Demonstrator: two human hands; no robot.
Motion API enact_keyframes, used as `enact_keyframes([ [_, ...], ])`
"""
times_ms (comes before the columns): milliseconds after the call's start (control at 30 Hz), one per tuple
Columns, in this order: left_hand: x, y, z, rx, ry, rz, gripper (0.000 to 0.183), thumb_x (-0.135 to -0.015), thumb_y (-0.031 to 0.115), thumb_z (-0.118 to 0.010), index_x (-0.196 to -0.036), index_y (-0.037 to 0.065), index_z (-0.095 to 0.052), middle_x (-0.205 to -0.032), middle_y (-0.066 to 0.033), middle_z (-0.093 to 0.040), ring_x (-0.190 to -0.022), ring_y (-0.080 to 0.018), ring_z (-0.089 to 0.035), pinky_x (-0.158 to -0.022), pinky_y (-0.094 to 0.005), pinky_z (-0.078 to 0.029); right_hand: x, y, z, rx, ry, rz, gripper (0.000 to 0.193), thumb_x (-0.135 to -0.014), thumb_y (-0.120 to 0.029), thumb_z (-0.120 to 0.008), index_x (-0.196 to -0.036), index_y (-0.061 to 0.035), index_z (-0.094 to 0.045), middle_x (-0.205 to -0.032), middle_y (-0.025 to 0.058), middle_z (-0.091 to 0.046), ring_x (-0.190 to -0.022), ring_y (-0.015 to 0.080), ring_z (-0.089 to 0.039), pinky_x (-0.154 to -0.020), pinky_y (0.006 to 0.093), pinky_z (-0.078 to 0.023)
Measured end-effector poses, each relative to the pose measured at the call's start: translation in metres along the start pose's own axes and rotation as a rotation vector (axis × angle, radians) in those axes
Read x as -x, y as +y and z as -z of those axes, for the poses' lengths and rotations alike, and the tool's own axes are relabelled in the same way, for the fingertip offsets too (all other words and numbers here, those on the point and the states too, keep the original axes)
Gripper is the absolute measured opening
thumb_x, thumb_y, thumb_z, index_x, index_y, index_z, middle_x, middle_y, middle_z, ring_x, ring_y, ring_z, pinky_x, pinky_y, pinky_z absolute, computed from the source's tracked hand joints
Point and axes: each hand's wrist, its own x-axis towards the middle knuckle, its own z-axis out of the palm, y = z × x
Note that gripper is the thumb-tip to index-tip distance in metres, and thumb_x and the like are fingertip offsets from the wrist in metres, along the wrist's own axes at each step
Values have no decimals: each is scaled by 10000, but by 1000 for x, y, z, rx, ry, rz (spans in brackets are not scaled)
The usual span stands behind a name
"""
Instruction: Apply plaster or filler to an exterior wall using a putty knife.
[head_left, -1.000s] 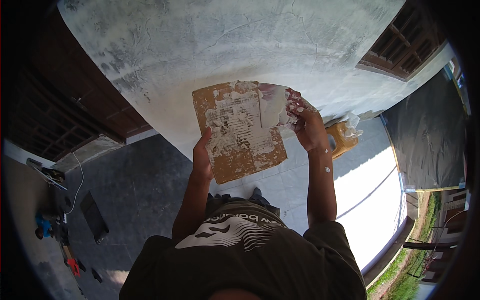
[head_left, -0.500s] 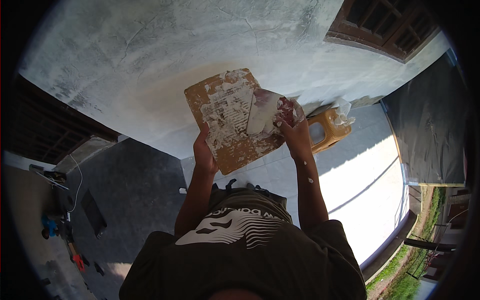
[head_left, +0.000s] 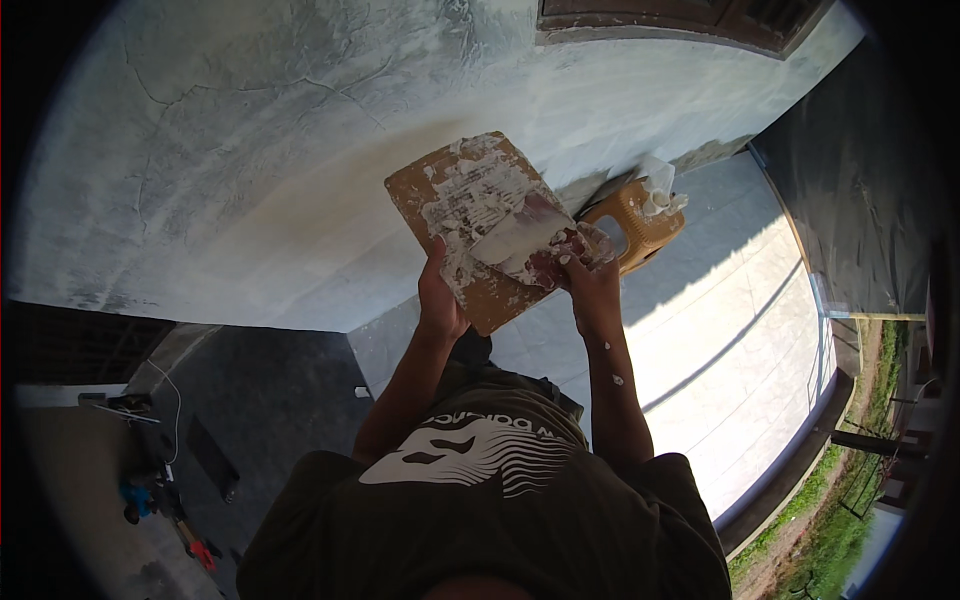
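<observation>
My left hand [head_left: 440,296] grips the near left edge of a tan rectangular board [head_left: 492,306], thumb on top and the other fingers out of sight beneath it. White putty [head_left: 468,205], ridged in places, coats much of the board's upper face. In my right hand [head_left: 594,288] is a wide putty knife [head_left: 524,232], its putty-smeared blade lying over the right part of the board. Its reddish, putty-caked handle is partly covered by my fingers. Small white blobs stick to my right hand and forearm.
Ahead stands a patchy grey-white plastered wall [head_left: 270,190] with a brown-framed window [head_left: 690,22]. A tan plastic stool [head_left: 640,225] carries a whitish plastic bag [head_left: 660,190] near the wall. Tools and a cable [head_left: 178,410] lie at the left; pale tiles [head_left: 730,360] are sunlit at right.
The putty knife has turned on the board, its blade now slanting more toward the near left. My view has shifted, showing more wall on the left and less window.
</observation>
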Motion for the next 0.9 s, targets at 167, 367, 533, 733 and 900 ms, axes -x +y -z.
enact_keyframes([
  [167, -43, -21, -23, -21, -79, 89, 541, -956, 402, -336, -1362, 49, -274, -1324, -152, -414, -1207, -294, -431, -997, -453, -365, -15, 5, 12, -112, 194, 133, 288, -813, 25, -555, -1081, 29, -450, -969, 106, -594, -866, 150, -592, -732, 273, -504],
  [367, -104, -63, -56, -16, -131, 249, 536, -947, 410, -371, -1342, 50, -326, -1299, -135, -453, -1173, -281, -469, -984, -422, -384, -58, -11, 52, 178, 392, 232, 323, -784, -10, -618, -1057, 25, -447, -943, 105, -589, -831, 160, -601, -691, 280, -511],
  [533, -144, -100, -70, -37, -145, 432, 549, -943, 432, -368, -1330, 43, -343, -1279, -137, -474, -1166, -278, -479, -979, -419, -393, -73, -45, 75, 544, 449, 234, 343, -750, -32, -671, -1008, 38, -456, -875, 164, -605, -785, 212, -633, -638, 325, -513],
  [733, -185, -151, -80, -38, -183, 501, 480, -924, 316, -449, -1302, 31, -369, -1240, -138, -502, -1131, -270, -510, -959, -413, -421, -109, -66, 122, 908, 488, 251, 369, -702, -95, -709, -985, 68, -538, -878, 207, -616, -738, 321, -632, -643, 370, -499],
  [900, -203, -193, -74, -98, -108, 514, 463, -905, 246, -459, -1297, 17, -369, -1235, -143, -502, -1131, -278, -510, -956, -419, -426, -133, -54, 192, 788, 356, 226, 307, -751, -142, -696, -941, 73, -585, -841, 162, -634, -702, 246, -632, -630, 339, -494],
])
